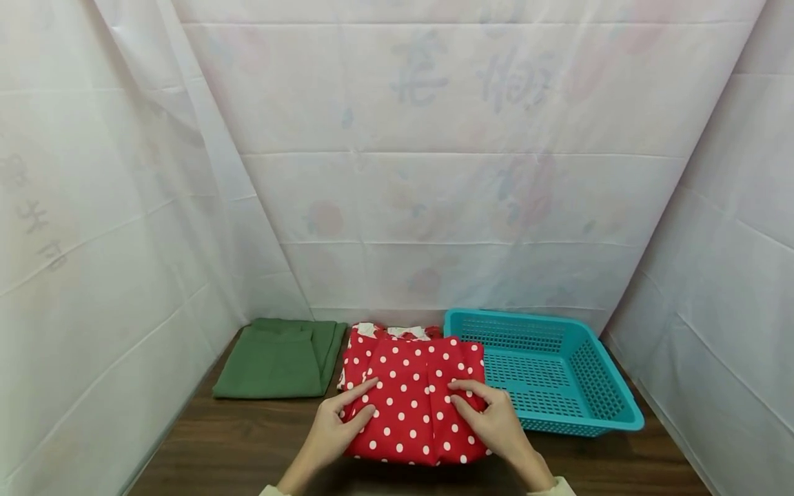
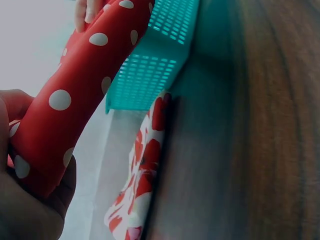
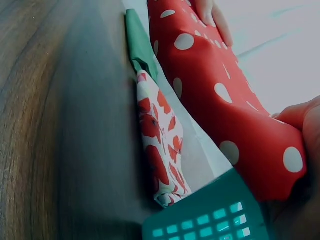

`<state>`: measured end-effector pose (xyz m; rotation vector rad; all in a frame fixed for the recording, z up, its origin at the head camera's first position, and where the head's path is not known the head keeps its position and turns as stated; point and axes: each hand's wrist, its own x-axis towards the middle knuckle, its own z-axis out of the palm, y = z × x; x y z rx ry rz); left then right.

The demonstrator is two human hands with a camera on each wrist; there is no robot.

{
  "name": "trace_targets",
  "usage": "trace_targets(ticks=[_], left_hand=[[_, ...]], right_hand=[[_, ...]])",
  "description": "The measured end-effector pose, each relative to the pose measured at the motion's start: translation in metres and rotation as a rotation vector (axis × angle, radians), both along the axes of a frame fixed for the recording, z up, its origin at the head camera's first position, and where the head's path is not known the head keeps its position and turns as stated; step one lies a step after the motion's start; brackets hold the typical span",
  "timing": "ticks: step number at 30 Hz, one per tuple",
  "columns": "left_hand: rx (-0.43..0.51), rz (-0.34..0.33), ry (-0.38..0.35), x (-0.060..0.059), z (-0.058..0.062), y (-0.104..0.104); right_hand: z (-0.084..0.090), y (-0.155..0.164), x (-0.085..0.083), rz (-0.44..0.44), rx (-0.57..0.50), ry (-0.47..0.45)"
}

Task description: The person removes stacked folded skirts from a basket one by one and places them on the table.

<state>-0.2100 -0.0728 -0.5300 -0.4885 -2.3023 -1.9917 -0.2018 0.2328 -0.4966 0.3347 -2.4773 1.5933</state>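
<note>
A folded red cloth with white polka dots is held up off the table between both hands. My left hand grips its left side, thumb and index finger on top; in the left wrist view other fingers curl beneath the cloth. On the opposite side my right hand grips it, thumb on top, its lower fingers mostly hidden. Behind and below lies a folded white cloth with red flowers, largely covered by the dotted cloth in the head view but plain in both wrist views.
A folded green cloth lies on the dark wooden table at the left. To the right stands a turquoise perforated basket, its left edge close to the dotted cloth. White hanging sheets enclose the back and sides.
</note>
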Motion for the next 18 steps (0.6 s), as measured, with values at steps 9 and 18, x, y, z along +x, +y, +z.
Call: trace_targets(ticks=[9,18], left_hand=[[0.015,-0.008,0.002,0.007,-0.004,-0.007],[-0.014,0.018,-0.049,0.018,-0.017,-0.023]], right_hand=[[-0.005,-0.008,0.007,0.052,0.010,0.013],[-0.028,-0.017,0.009,0.179,0.027,0.030]])
